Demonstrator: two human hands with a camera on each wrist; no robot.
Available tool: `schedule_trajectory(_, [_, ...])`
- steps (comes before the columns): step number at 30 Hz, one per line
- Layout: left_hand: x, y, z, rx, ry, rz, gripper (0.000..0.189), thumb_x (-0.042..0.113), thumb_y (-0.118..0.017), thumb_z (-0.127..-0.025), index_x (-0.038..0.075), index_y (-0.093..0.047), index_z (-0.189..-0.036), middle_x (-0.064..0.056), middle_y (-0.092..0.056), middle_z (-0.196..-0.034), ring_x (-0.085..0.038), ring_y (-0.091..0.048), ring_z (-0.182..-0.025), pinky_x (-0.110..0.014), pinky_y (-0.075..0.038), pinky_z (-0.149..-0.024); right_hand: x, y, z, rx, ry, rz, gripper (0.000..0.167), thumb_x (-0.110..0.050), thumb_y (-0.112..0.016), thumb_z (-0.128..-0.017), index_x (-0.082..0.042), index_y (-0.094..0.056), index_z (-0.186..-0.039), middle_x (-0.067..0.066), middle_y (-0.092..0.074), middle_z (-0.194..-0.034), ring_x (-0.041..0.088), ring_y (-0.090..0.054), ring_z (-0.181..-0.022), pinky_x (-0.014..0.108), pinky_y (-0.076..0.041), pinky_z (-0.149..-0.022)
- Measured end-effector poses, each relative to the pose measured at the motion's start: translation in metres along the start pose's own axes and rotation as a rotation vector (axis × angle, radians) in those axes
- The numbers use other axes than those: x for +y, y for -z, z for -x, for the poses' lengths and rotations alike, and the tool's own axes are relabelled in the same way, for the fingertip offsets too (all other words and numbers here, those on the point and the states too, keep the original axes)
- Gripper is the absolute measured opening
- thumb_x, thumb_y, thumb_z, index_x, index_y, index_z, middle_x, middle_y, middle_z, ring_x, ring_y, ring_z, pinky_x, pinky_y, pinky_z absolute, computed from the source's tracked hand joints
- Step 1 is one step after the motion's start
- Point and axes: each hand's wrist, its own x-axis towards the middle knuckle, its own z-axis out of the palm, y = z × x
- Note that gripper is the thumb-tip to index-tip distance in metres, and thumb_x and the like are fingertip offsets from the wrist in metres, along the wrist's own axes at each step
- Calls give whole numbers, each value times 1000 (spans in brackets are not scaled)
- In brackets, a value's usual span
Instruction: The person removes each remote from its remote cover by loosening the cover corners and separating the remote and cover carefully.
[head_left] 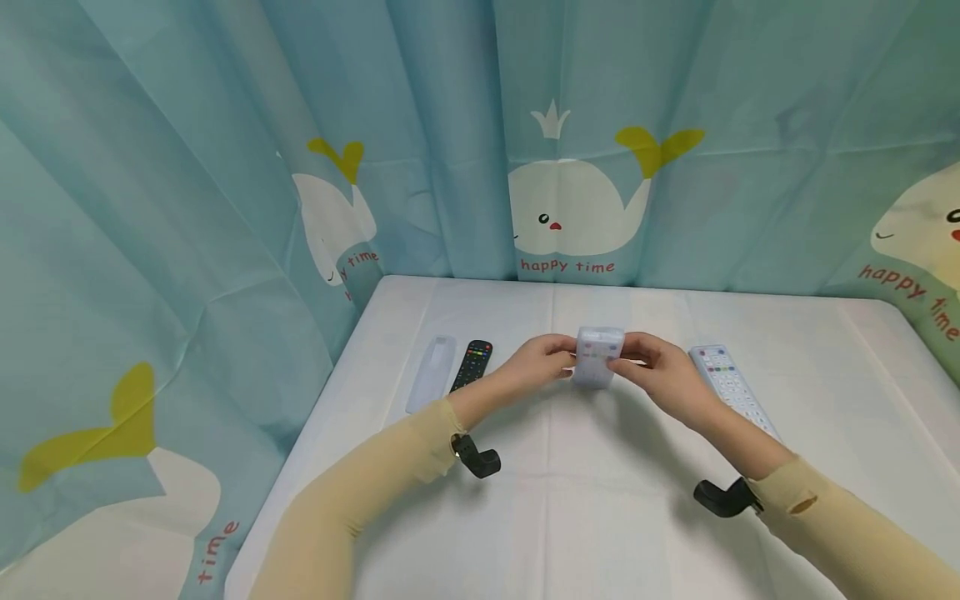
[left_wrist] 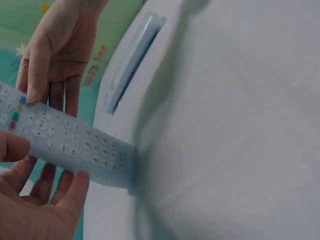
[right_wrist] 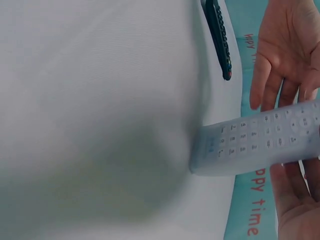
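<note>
A pale remote control point(head_left: 595, 367) in a milky translucent cover point(left_wrist: 131, 167) stands nearly upright between both hands over the middle of the table. Its buttons face the wearer, with a coloured row near the top. My left hand point(head_left: 536, 364) pinches its left edge, thumb near the front in the left wrist view. On the other edge, my right hand point(head_left: 663, 375) grips it with the thumb on the button face and the fingers behind. The cover reaches past the remote's lower end. Whether that end touches the table cannot be told.
Left of the hands lie a black remote point(head_left: 474, 363) and a flat translucent sleeve point(head_left: 431, 375). Another pale remote point(head_left: 727, 383) lies beyond the right wrist, partly behind the forearm. A white-covered table point(head_left: 540, 517) meets a blue curtain point(head_left: 450, 167) at its back and left.
</note>
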Motion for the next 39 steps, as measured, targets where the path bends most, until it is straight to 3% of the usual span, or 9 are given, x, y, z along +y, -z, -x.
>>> schedule_trajectory(5, [0, 0, 5, -3, 159, 204, 39, 23, -56, -106, -2, -60, -135, -10, -63, -129, -31, -62, -122, -37, -56, -94, 3, 1, 4, -40, 27, -49, 34, -24, -74, -97, -2, -64, -122, 11, -67, -121, 19, -65, -112, 22, -54, -87])
schedule_trajectory(9, [-2, -1, 8, -28, 289, 294, 53, 32, -60, -105, -5, -53, -141, -20, -60, -134, -29, -70, -109, -33, -58, -87, 7, 2, 7, -89, 29, -103, 31, -18, -76, -95, -3, -65, -119, 11, -65, -123, 23, -66, -116, 24, -55, -89])
schedule_trajectory(13, [-7, -5, 12, -75, 364, 413, 49, 32, -60, -105, -5, -55, -136, -26, -61, -132, -29, -72, -102, -33, -59, -85, 10, 3, 11, -173, 40, -136, 30, -15, -77, -94, -6, -66, -120, 13, -64, -126, 32, -63, -120, 27, -56, -90])
schedule_trajectory(18, [-11, -10, 15, -115, 406, 537, 37, 25, -63, -104, -7, -61, -124, -20, -69, -116, -27, -72, -101, -35, -58, -89, 10, 2, 15, -270, 71, -151, 28, -10, -75, -94, -9, -67, -121, 14, -61, -131, 39, -57, -128, 30, -55, -93])
schedule_trajectory(26, [-14, -14, 19, -166, 385, 482, 35, 12, -60, -104, -14, -56, -128, -18, -70, -105, -19, -70, -95, -31, -56, -89, 15, 4, 20, -358, 74, -99, 29, -5, -72, -94, -13, -68, -121, 13, -57, -136, 39, -53, -131, 28, -53, -96])
schedule_trajectory(29, [-17, -15, 20, -183, 377, 465, 38, 12, -60, -104, -14, -55, -132, -16, -69, -104, -17, -70, -92, -28, -57, -88, 16, 6, 23, -350, 34, -142, 30, -7, -71, -95, -9, -67, -125, 14, -57, -138, 40, -52, -133, 28, -52, -97])
schedule_trajectory(32, [-20, -16, 22, -188, 369, 454, 41, 11, -61, -104, -13, -53, -136, -14, -69, -104, -15, -69, -92, -29, -56, -89, 17, 5, 24, -270, -36, -127, 37, -17, -71, -98, -6, -63, -132, 14, -58, -139, 37, -52, -132, 30, -50, -98])
schedule_trajectory(36, [-24, -19, 24, -186, 378, 433, 46, 11, -62, -103, -11, -49, -142, -13, -68, -105, -15, -67, -89, -25, -58, -82, 20, 2, 24, -212, -228, -184, 60, -29, -66, -101, 3, -45, -148, 22, -52, -145, 30, -58, -125, 34, -51, -100])
schedule_trajectory(39, [-27, -20, 25, -197, 396, 437, 46, 9, -63, -103, -9, -49, -142, -13, -68, -106, -15, -66, -87, -24, -59, -76, 23, -2, 24, -258, -386, -341, 74, -31, -63, -103, 9, -27, -155, 28, -47, -145, 25, -64, -116, 36, -53, -99])
